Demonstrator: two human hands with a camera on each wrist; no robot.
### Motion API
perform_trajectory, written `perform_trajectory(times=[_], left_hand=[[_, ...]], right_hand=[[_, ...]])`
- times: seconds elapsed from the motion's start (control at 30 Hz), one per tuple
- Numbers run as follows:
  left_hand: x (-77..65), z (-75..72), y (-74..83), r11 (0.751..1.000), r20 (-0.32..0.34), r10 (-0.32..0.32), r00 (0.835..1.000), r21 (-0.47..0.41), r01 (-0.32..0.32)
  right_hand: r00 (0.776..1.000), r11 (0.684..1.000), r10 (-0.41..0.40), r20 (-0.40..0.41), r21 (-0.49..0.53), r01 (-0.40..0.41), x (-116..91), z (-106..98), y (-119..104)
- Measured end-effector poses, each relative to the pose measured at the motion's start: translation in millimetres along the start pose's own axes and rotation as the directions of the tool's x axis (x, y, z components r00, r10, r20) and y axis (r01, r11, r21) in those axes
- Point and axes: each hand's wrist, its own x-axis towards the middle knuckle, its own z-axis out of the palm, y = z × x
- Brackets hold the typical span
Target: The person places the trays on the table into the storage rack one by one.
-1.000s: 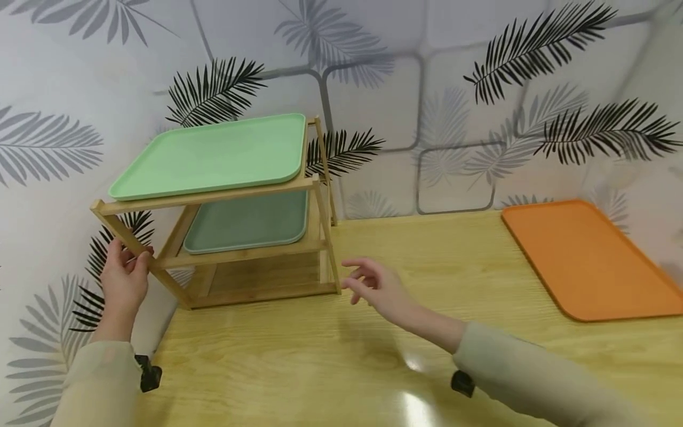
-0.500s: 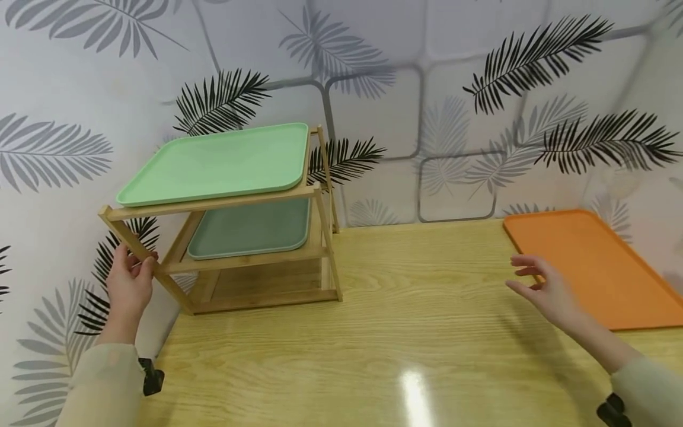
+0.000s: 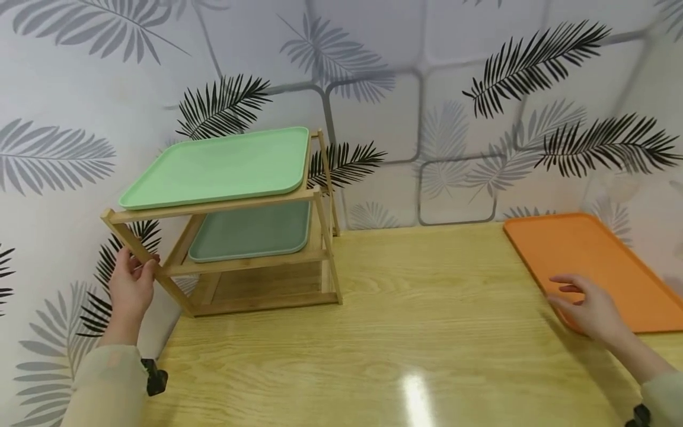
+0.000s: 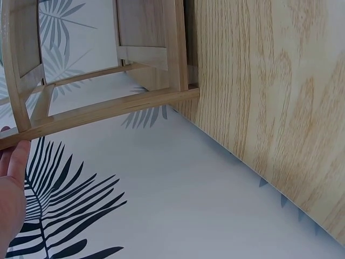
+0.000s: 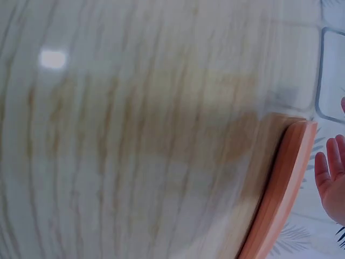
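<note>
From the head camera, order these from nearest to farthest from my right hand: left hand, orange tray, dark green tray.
1. Orange tray: far right, close by your right hand.
2. Dark green tray: left, inside the wooden rack.
3. Left hand: far left, holding the rack's leg.

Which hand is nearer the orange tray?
Right. The right hand is over the near-left corner of the orange tray in the head view; the left hand is far off, holding the left side of the wooden rack.
</note>
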Motion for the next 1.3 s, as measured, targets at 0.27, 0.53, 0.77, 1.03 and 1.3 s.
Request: perform_trajectory(times=[0.27,0.53,0.77,1.03,1.3], left_hand=[[-0.9,1.6,0.0,1.000,-0.010,0.004,1.000,-0.008,-0.004],[-3.6,0.4,2.0,1.000,-0.010,-0.009,1.000,0.013,0.009],[-3.4,0.3,1.7,0.999,0.005,-0.025,1.000,0.036,0.024],[-1.7,0.7,1.8,1.000,-0.013,0.007,1.000,0.005,-0.007],[-0.8,0.3,0.7,0.999,0.005,-0.030,1.000,0.025,0.030]], right_hand=[[0.999,1.000,0.003,0.048,0.011,-0.004,-2,2,12],[0.996,0.999,0.040,0.075,0.010,-0.041,-1,8,16],[0.979,0.994,0.111,0.172,-0.034,-0.107,3,12,11],[0.969,0.994,0.088,0.229,0.038,-0.099,-1,17,-4],[0.963,0.992,-0.015,0.269,0.121,-0.018,-11,30,-19]])
